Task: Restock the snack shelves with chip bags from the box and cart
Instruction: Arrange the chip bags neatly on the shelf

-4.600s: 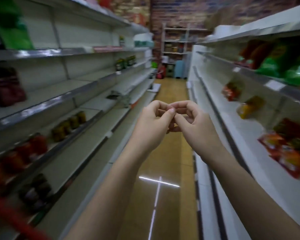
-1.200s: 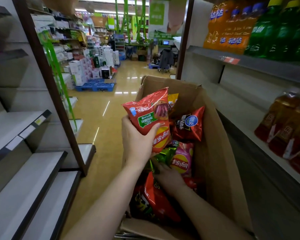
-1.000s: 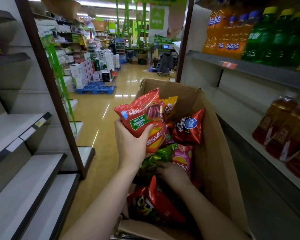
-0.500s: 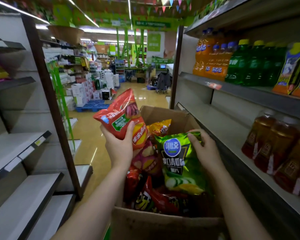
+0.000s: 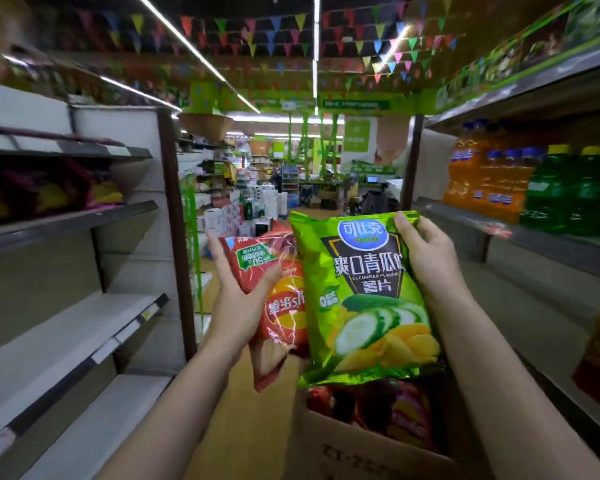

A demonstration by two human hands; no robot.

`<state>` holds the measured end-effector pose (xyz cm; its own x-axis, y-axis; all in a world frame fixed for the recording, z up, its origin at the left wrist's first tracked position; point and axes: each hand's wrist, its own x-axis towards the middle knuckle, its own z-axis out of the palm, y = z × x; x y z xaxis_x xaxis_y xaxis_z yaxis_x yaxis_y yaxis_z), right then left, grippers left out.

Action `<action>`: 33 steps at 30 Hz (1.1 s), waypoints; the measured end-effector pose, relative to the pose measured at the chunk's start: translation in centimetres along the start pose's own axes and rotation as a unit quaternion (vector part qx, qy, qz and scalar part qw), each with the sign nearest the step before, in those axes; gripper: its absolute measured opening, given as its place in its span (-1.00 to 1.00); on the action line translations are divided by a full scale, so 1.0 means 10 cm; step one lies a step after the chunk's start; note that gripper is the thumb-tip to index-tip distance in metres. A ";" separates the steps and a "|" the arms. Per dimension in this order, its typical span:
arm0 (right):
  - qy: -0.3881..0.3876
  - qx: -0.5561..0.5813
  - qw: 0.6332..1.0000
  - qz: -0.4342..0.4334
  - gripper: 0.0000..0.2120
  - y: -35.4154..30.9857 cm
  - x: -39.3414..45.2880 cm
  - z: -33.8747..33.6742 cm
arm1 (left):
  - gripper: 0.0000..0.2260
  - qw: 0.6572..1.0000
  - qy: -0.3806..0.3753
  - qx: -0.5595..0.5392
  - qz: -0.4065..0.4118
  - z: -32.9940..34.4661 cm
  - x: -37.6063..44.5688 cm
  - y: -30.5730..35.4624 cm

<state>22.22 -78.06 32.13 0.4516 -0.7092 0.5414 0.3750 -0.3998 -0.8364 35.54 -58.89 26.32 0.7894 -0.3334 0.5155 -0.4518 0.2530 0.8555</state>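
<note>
The aisle ran between two shelf units toward an open shop floor hung with coloured pennants (image 5: pixel 291 26). The green cucumber-flavour chip bag (image 5: pixel 364 299) was held upright above the cardboard box (image 5: pixel 368 448), gripped at its upper right edge by the right hand (image 5: pixel 426 258), fingers curled over the top seam. The red chip bag (image 5: pixel 278 299) was held upside down just beside it, partly behind its left edge, with the left hand (image 5: pixel 236 303) curled round its side, thumb on the front. The box held further chip bags (image 5: pixel 388 407). The left shelves (image 5: pixel 66 327) stood largely bare; blurred snack bags (image 5: pixel 49 188) lay on an upper tier. Orange and green drink bottles (image 5: pixel 534 192) lined the right shelf.
</note>
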 end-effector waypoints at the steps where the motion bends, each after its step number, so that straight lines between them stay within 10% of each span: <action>1: -0.012 -0.001 1.000 -0.004 -0.83 -0.01 -0.01 0.14 | -0.20 0.998 -0.013 0.047 0.025 -0.15 0.00 0.03; 8: -0.091 0.061 0.993 0.035 -0.85 0.03 -0.28 1.55 | -0.77 0.989 -0.049 0.137 -0.018 -1.37 0.07 -0.01; 13: -0.130 0.062 0.989 0.034 -0.81 0.06 -0.61 2.74 | -0.29 0.971 -0.117 0.095 -0.183 -2.22 -0.03 0.10; 18: -0.165 0.019 0.984 0.060 -0.65 0.10 -0.98 3.77 | -0.66 0.968 -0.064 0.087 -0.225 -3.03 -0.09 0.12; 25: -0.429 -0.033 0.890 0.152 -0.33 -0.17 -1.61 4.40 | -0.55 0.966 0.083 0.123 -0.212 -3.93 -0.11 0.06; 28: -0.536 -0.007 0.839 0.090 -0.63 -0.13 -1.80 4.51 | -0.58 0.963 0.130 0.148 -0.183 -4.18 -0.10 0.01; 33: -0.452 0.097 0.875 0.142 -0.57 0.07 -1.76 4.68 | -0.63 0.966 0.137 0.126 -0.182 -4.42 -0.08 -0.05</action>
<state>52.39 -38.66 26.04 0.9721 0.0202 0.2337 0.2345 -0.1134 -0.9655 53.50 -18.61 23.30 0.9797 -0.0963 0.1758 -0.1833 -0.0752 0.9802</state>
